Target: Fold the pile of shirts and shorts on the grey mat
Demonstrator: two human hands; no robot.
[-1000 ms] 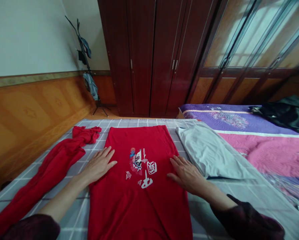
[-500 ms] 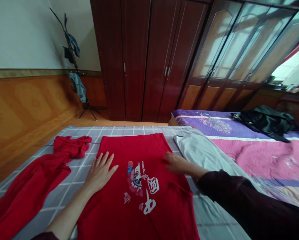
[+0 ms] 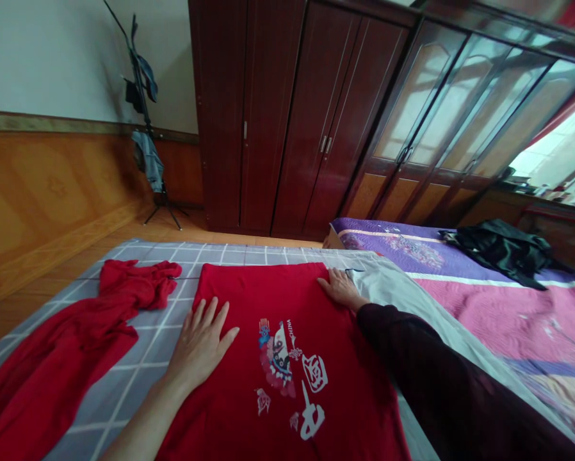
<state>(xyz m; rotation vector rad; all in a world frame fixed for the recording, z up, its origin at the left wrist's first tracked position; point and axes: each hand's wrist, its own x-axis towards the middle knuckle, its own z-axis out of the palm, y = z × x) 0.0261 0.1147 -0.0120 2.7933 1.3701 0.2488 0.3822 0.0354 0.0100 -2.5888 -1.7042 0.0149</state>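
Observation:
A red T-shirt (image 3: 249, 294) with a white and coloured print lies spread out on the checked grey bedsheet (image 3: 148, 346). My left hand (image 3: 203, 346) rests flat on its left side, fingers spread, holding nothing. On the far right edge of the shirt lies my right hand (image 3: 342, 289), palm down with the fingers stretched out and the thumb apart. The shirt's near end runs out of view at the bottom. Just beyond my right hand is a pale grey cloth (image 3: 388, 288).
Another red garment (image 3: 90, 339) lies crumpled at the left. A second bed with a purple and pink cover (image 3: 460, 301) stands at the right, a black garment (image 3: 503, 250) on it. Behind are a dark wooden wardrobe (image 3: 263, 128) and a coat stand (image 3: 146, 121).
My right hand has moved from the shirt's right side out to its far right edge, and its fingers have straightened. My left hand stays flat on the shirt. The view has tilted slightly.

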